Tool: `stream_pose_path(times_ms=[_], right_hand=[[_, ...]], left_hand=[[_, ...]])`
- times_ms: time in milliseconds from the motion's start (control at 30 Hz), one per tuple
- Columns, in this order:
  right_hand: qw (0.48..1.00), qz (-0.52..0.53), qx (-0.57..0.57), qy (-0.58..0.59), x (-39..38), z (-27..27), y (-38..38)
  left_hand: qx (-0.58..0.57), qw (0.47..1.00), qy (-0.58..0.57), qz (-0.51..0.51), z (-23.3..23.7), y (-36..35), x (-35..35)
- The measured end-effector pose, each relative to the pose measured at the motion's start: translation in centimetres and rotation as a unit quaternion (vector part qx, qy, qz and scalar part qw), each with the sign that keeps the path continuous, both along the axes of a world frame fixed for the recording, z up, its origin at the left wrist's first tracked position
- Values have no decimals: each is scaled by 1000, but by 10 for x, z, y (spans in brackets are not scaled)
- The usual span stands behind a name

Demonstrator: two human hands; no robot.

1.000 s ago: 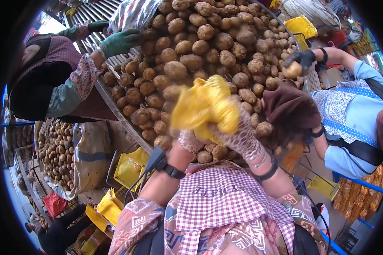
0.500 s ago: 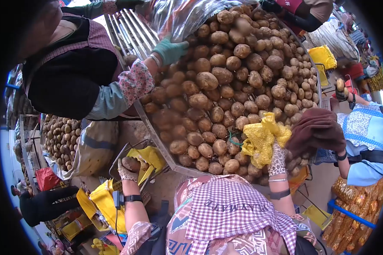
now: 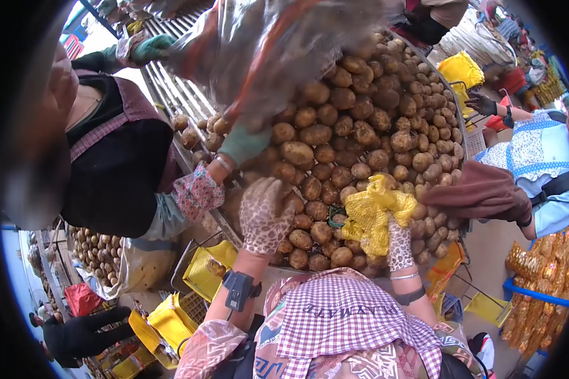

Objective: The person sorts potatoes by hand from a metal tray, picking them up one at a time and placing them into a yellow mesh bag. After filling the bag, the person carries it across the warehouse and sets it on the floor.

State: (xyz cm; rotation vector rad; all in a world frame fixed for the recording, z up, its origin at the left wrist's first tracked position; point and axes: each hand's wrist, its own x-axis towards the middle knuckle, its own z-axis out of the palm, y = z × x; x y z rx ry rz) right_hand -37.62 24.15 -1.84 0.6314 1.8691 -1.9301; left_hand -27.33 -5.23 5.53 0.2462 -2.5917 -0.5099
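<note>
My left hand point(image 3: 265, 218), in a leopard-print glove, lies back-up over the near left part of a large heap of potatoes point(image 3: 319, 234). Its fingers are stretched out and touch the potatoes; nothing shows in its grip. A bunched yellow mesh bag point(image 3: 376, 215) is in my right hand point(image 3: 399, 246), gloved in the same print, above the near edge of the heap. The bag partly hides those fingers. Green string point(image 3: 337, 218) lies on the potatoes to the left of the bag.
At left, a co-worker's green-gloved hand point(image 3: 245, 144) touches the heap under clear plastic sheeting point(image 3: 259, 57). Another co-worker's maroon sleeve point(image 3: 480, 192) reaches in from the right. Yellow-lined stands point(image 3: 208, 268) stand below the metal table edge point(image 3: 227, 227).
My left hand moved from the yellow stand, where it held a potato, up onto the heap. My right hand still holds the bag. The plastic sheeting at left swung lower over the heap.
</note>
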Motion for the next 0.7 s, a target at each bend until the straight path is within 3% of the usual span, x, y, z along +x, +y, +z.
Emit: stream_pose_path(times_ms=[100,167,200,233,300,333,433,500,533,567,600,633,700], right_hand=[[995,53,0,89,5,9,0],[997,36,30,65,13,-4,4],[1000,-2,-16,24,10,-14,7],[999,-9,-19,29,5,-23,12],[975,-100,-197,-26,2,-26,16],[973,-123,-192,-21,0,-30,14],[975,-101,-193,-52,-8,-81,35],[968,-111,-224,-34,-8,-54,18],[960,-98,-261,-19,-9,-28,4],[951,-85,-297,-7,-11,-4,-5],[957,-79,-278,-2,-12,10,-4],[964,-74,-255,-2,-13,21,-3],[974,-95,-200,48,-25,30,-14]], left_hand=[[0,998,-58,31,2,3,-55],[-40,977,-206,27,-12,1,-84],[-137,971,-193,24,-24,2,-92],[-142,972,-187,19,-35,2,-97],[-154,950,-272,-23,-52,6,-103],[-183,941,-282,-40,-57,3,-103],[-110,943,-305,-70,-16,5,-106],[-64,940,-326,-84,-2,8,-107],[192,941,-271,-63,-1,15,-100],[436,876,-200,-35,-2,22,-95],[613,778,-117,-76,-24,27,-93],[688,710,-86,-121,-34,32,-92],[782,611,-107,-67,-17,48,-85]])
